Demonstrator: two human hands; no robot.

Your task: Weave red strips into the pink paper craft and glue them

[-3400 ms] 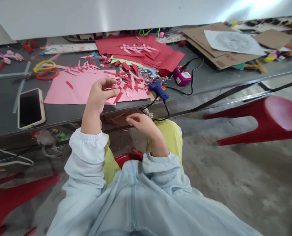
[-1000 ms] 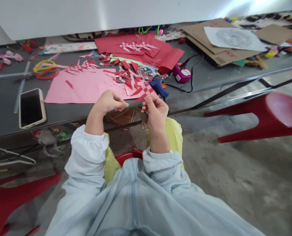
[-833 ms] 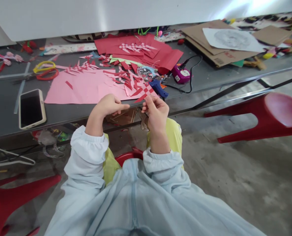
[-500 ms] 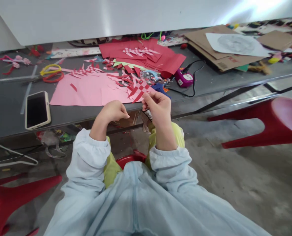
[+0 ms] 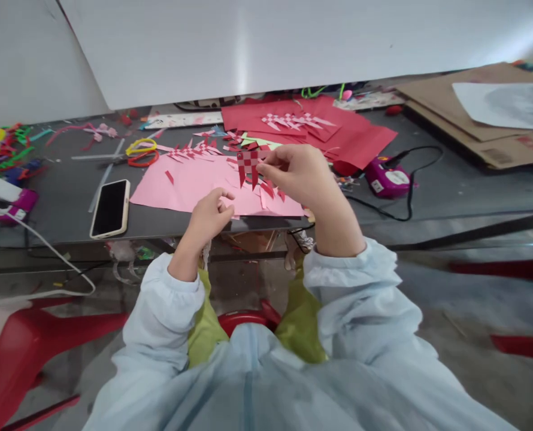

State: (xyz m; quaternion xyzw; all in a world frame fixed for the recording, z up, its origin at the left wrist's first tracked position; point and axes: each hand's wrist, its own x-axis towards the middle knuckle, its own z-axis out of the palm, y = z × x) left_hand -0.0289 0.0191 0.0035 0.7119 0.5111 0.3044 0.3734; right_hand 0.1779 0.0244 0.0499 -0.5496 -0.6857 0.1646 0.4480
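Observation:
My right hand (image 5: 299, 173) is raised over the table and pinches a small woven piece of red and pink paper strips (image 5: 248, 166), its loose ends hanging down. Lower and to the left, my left hand (image 5: 211, 214) sits at the table's near edge. Its fingers are curled in a loose pinch, and I cannot make out anything in them. Beneath both hands lies a pink paper sheet (image 5: 190, 182) strewn with cut red and pink strips.
A phone (image 5: 111, 208) lies face up left of the pink sheet. Red paper sheets (image 5: 351, 140) with another woven piece lie behind. A purple device (image 5: 385, 180) with a black cable sits right. Cardboard (image 5: 473, 120) far right, pipe cleaners (image 5: 141, 152) left, red stools below.
My right hand lifted the woven piece up and away over the table. My left hand let go of the strips and dropped to the table edge. The view shifted left.

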